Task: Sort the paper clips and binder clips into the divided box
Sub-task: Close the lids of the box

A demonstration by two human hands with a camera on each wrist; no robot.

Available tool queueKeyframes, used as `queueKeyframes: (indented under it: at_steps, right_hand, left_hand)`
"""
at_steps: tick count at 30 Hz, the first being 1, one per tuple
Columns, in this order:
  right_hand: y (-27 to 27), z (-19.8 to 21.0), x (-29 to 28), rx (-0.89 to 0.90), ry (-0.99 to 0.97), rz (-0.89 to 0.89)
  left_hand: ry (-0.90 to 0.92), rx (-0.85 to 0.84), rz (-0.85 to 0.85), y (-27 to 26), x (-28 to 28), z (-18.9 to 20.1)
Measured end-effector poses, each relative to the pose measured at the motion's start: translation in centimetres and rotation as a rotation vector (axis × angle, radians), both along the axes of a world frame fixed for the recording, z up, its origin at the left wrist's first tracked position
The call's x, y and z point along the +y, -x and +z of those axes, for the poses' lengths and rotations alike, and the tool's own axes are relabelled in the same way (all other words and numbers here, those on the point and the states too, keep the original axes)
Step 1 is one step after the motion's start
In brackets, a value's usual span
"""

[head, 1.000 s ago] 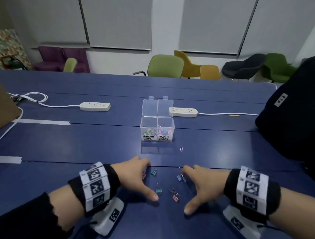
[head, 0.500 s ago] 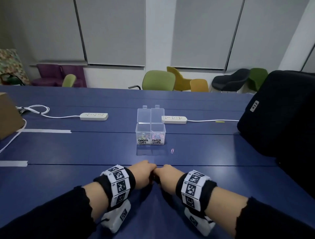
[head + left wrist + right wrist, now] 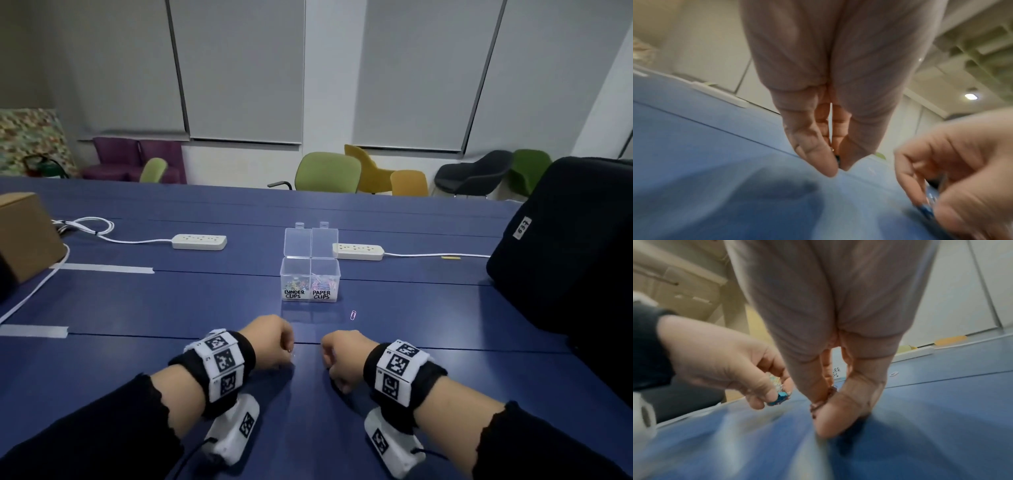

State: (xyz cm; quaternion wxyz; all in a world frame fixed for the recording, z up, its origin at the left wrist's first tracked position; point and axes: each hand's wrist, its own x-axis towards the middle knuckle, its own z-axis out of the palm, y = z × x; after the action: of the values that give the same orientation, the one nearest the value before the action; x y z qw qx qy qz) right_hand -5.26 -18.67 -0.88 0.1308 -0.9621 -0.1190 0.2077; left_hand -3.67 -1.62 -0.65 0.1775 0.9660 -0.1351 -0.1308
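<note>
The clear divided box (image 3: 310, 279) stands open mid-table, labelled BINDER CLIPS on the left and PAPER CLIPS on the right, with coloured clips in both halves. A pink paper clip (image 3: 353, 315) lies just in front of its right corner. Both hands hover close together in front of the box with curled fingers. My left hand (image 3: 274, 342) pinches a teal binder clip (image 3: 780, 398); in its own wrist view a dark bit (image 3: 837, 158) shows between the fingertips. My right hand (image 3: 342, 356) grips a blue binder clip (image 3: 929, 204) and a reddish one (image 3: 818, 405).
Two white power strips (image 3: 199, 241) (image 3: 358, 251) lie behind the box, one on each side. A cardboard box (image 3: 24, 236) sits at the far left and a black bag (image 3: 565, 246) at the right. Strips of tape (image 3: 102, 268) mark the blue table.
A second ago both hands lay spread round several binder clips on the table. They closed together over them and have now drawn apart, each holding clips; none show on the table.
</note>
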Motion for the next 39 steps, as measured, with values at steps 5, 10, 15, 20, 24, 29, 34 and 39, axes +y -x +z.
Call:
queueKeyframes:
  at_steps: [5, 10, 15, 20, 24, 29, 34, 39]
  right_hand:
    - [-3.5, 2.1, -1.3, 0.089, -0.403, -0.121]
    - [-9.0, 6.2, 0.0, -0.014, -0.836, -0.228]
    - [-14.8, 7.4, 2.5, -0.135, -0.944, -0.262]
    - [-17.9, 6.5, 2.5, -0.124, -0.769, -0.228]
    - [-19.2, 5.6, -0.9, -0.215, -0.727, -0.336]
    - [-17.9, 3.5, -6.3, -0.328, -0.367, -0.387]
    - [-15.1, 0.6, -7.5, -0.001, -0.08, -0.348]
    - [-13.9, -1.2, -5.3, -0.013, -0.025, -0.415]
  left_hand:
    - [0.595, 0.117, 0.208, -2.6, 2.0, 2.7]
    - [0.973, 0.066, 0.319, -7.7, 3.0, 5.3]
    - [1.106, -0.018, 0.355, -12.7, 2.7, 6.8]
    - [1.013, -0.059, 0.388, -15.9, 2.4, 5.8]
    - [0.874, -0.031, 0.357, -16.9, 1.6, 4.0]
    - [0.598, -0.115, 0.264, -17.2, 0.2, 3.2]
    - [0.416, -0.126, 0.267, -16.9, -0.8, 3.8]
    - [0.36, -0.078, 0.268, -16.0, -1.0, 4.7]
